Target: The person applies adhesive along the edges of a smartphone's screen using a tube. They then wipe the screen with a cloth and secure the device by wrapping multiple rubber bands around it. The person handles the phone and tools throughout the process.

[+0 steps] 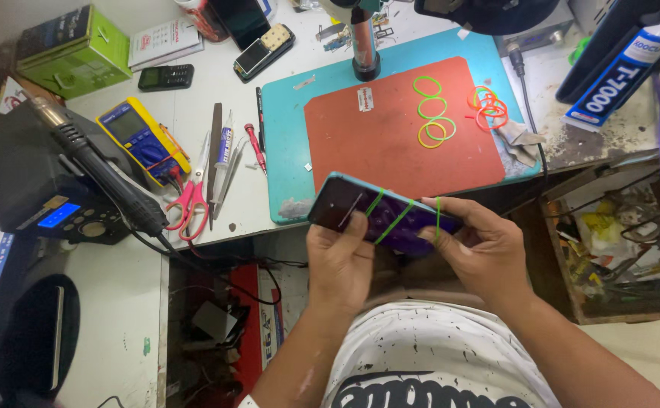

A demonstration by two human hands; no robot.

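A smartphone with a teal edge and a dark purple screen is held between both hands, in front of the bench edge. Three green rubber bands are wrapped across it. My left hand grips its left half, thumb on the screen. My right hand holds its right end, fingers at the rightmost band. Loose green and yellow rubber bands lie on the red mat; orange ones lie at the teal mat's right edge.
Left of the teal mat lie red-handled scissors, pens, a file, a yellow multimeter and a black hot-air station. A glue tube sits at the right. An open drawer of clutter is lower right.
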